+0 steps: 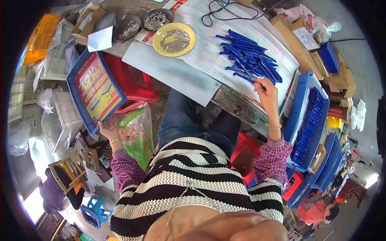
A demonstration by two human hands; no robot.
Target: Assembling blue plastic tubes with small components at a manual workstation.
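On the table lies a pile of slim, long blue plastic pieces [251, 54], some with a bent end. At its near edge my right hand [267, 95] is closed, thumb and forefinger pinching the end of one blue plastic piece [243, 77]. My left hand [109, 128] is low on the left, fingers apart, at the near corner of a blue tray [74, 96]. Whether it touches the rim I cannot tell. A printed yellow and red sheet [98, 86] lines that tray. A yellow dish [191, 45] of thin metal pins stands on the table, left of the pile.
Two dark bowls [138, 27] of small metal parts stand at the far left. Right of the table, a blue crate [304, 86] holds many blue pieces. A red stool [136, 90] is under the left tray. A black cable [225, 7] lies at the back. Another person [311, 209] is at lower right.
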